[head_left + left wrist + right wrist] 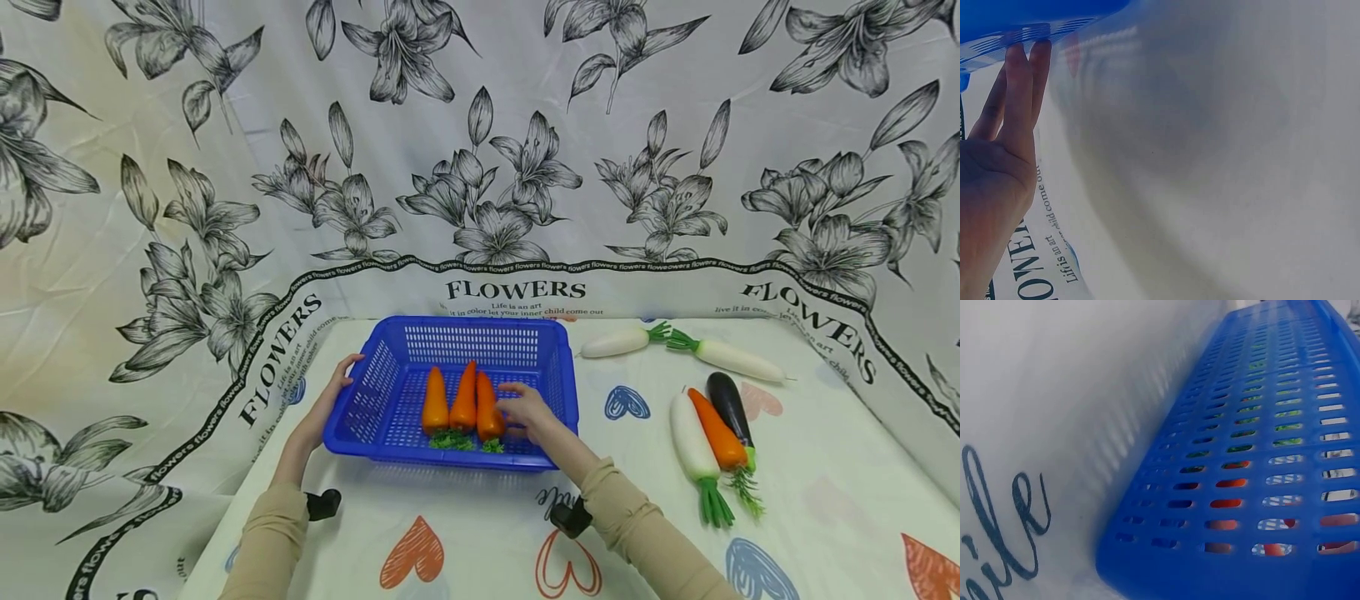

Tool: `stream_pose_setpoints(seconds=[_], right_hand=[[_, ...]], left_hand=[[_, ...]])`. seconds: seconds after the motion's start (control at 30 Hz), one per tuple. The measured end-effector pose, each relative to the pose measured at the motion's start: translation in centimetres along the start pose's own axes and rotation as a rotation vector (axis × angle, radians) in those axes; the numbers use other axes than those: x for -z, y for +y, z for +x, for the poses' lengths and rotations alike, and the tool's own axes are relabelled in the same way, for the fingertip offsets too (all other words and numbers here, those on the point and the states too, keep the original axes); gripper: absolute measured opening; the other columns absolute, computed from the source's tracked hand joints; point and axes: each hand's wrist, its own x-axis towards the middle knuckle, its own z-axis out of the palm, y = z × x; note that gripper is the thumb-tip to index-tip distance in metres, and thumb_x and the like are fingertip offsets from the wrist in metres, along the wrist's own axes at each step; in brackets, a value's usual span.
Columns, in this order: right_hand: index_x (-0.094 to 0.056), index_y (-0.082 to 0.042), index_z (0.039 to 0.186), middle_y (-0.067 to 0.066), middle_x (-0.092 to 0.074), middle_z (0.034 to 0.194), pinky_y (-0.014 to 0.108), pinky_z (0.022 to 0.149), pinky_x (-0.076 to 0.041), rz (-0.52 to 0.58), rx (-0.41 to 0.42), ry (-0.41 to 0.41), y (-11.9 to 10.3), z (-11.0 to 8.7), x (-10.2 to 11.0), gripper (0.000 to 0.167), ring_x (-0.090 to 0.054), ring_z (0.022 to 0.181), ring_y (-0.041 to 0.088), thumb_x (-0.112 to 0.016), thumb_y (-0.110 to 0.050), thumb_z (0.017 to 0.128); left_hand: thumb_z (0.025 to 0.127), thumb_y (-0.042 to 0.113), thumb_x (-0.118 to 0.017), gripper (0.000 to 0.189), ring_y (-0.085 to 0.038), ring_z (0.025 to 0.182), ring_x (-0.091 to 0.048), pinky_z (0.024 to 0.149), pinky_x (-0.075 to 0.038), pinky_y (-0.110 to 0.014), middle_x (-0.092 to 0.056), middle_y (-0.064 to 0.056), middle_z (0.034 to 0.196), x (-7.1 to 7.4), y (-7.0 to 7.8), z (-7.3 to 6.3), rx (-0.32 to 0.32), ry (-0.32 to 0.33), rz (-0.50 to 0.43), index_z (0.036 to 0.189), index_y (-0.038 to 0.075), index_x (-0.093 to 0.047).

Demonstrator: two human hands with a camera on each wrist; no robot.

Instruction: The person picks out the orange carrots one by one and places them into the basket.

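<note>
A blue plastic basket (450, 460) with slotted walls stands on the table. Three orange carrots lie side by side in it, their green tops toward the near wall. My left hand (337, 387) is at the basket's left end; its straight fingers (1019, 94) touch the basket near the rim in the left wrist view. Over the near right wall, my right hand (528, 412) reaches inside, fingers and thumb spread beside the rightmost carrot (489, 408). In the right wrist view the basket's slotted wall (1241, 506) hides most of that hand.
Right of the basket, a white radish (693, 433), another carrot (716, 429) and an eggplant (729, 404) lie together. Behind them are two more white radishes, one left (618, 342) and one right (738, 361). A flower-printed cloth (495, 192) hangs at the back and sides.
</note>
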Motion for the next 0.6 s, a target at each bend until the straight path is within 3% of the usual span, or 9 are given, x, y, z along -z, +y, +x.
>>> stream_pose_setpoints(seconds=[0.03, 0.1, 0.17, 0.27, 0.33, 0.5, 0.6], right_hand=[[-0.048, -0.007, 0.136, 0.02, -0.053, 0.122, 0.047, 0.091, -0.048, 0.013, 0.006, 0.008, 0.0, 0.0, 0.0, 0.05, -0.056, 0.1, 0.03, -0.057, -0.005, 0.087], [-0.049, -0.006, 0.136, 0.018, -0.055, 0.116, 0.046, 0.089, -0.049, 0.037, 0.02, 0.026, 0.1, 0.0, 0.0, 0.05, -0.056, 0.093, 0.027, -0.057, -0.005, 0.086], [-0.049, -0.006, 0.136, 0.015, -0.054, 0.11, 0.045, 0.088, -0.049, 0.063, 0.022, 0.041, 0.1, 0.0, 0.1, 0.05, -0.054, 0.087, 0.025, -0.057, -0.005, 0.086], [-0.049, -0.006, 0.136, 0.012, -0.053, 0.104, 0.045, 0.088, -0.049, 0.089, 0.024, 0.053, 0.0, 0.0, 0.2, 0.05, -0.052, 0.084, 0.023, -0.056, -0.006, 0.086], [-0.049, -0.006, 0.136, 0.011, -0.052, 0.102, 0.046, 0.089, -0.049, 0.116, 0.019, 0.055, -0.1, -0.1, 0.3, 0.05, -0.051, 0.083, 0.023, -0.056, -0.006, 0.086], [-0.047, -0.008, 0.137, 0.017, -0.051, 0.108, 0.045, 0.091, -0.048, 0.178, 0.006, 0.03, -0.5, -0.4, 0.6, 0.051, -0.051, 0.085, 0.024, -0.055, -0.008, 0.087], [-0.044, -0.008, 0.14, 0.024, -0.049, 0.122, 0.046, 0.094, -0.046, 0.201, 0.003, -0.022, -0.7, -0.7, 0.8, 0.051, -0.053, 0.097, 0.029, -0.053, -0.009, 0.089]], left_hand=[[0.101, 0.034, -0.019, 0.049, -0.047, 0.136, -0.016, 0.1, -0.024, -0.063, 0.008, -0.012, 0.158, -2.0, 3.6, -2.4, 0.124, 0.043, 0.049, 0.149, 0.03, -0.012], [0.101, 0.031, -0.017, 0.049, -0.048, 0.135, -0.016, 0.102, -0.023, -0.06, 0.007, -0.019, 0.156, -4.9, 8.6, -4.7, 0.144, 0.064, 0.086, 0.15, 0.022, -0.009], [0.101, 0.021, -0.014, 0.048, -0.045, 0.137, -0.015, 0.106, -0.02, -0.057, 0.006, -0.018, 0.156, -6.8, 12.0, -6.1, 0.163, 0.077, 0.084, 0.149, 0.017, -0.009], [0.101, 0.02, -0.014, 0.049, -0.046, 0.138, -0.013, 0.107, -0.017, -0.058, 0.008, -0.017, 0.156, -7.4, 13.2, -6.5, 0.16, 0.06, 0.067, 0.148, 0.014, -0.007], [0.101, 0.024, -0.017, 0.049, -0.047, 0.138, -0.01, 0.107, -0.015, -0.061, 0.01, -0.015, 0.157, -7.3, 12.9, -6.5, 0.147, 0.053, 0.047, 0.149, 0.019, -0.01], [0.101, 0.032, -0.019, 0.048, -0.048, 0.14, -0.006, 0.107, -0.012, -0.064, 0.012, -0.011, 0.158, -6.3, 10.6, -5.8, 0.12, 0.051, 0.028, 0.148, 0.028, -0.012], [0.101, 0.034, -0.019, 0.048, -0.046, 0.14, -0.007, 0.107, -0.012, -0.064, 0.011, -0.008, 0.158, -5.8, 9.4, -5.4, 0.119, 0.063, 0.027, 0.148, 0.03, -0.011]])
